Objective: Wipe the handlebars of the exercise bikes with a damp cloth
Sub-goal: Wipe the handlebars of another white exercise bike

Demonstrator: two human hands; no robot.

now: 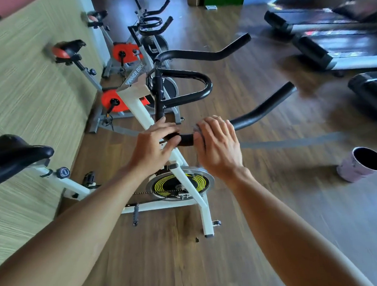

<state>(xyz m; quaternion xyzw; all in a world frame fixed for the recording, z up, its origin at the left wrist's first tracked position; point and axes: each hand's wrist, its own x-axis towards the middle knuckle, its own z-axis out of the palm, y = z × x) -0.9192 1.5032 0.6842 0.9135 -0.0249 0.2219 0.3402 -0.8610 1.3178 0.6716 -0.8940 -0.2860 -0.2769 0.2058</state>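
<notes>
While both bare arms reach forward over the nearest exercise bike (186,188), the hands meet at the near bend of its black handlebars (201,56). The left hand (154,149) rests on the bar at the bend, fingers loosely spread and curled around it, thumb underneath; not a tight grip. The right hand (218,145) lies just beside it on the same bar, fingers close together and folded over the tube. A small patch of greyish cloth (196,128) shows at the upper edge of that hand, pressed against the bar; most of it is hidden under the palm.

The bike has a white frame, a flywheel (179,184) with yellow rings, and a black saddle (12,156) at the left, next to the wall. Two more bikes with red-orange discs stand beyond it in a row along the wall. A pale cup-shaped container (362,166) sits on the wood floor to the right, well apart from the bike. Treadmill decks (332,39) occupy the far right. Edges of the view are motion-blurred.
</notes>
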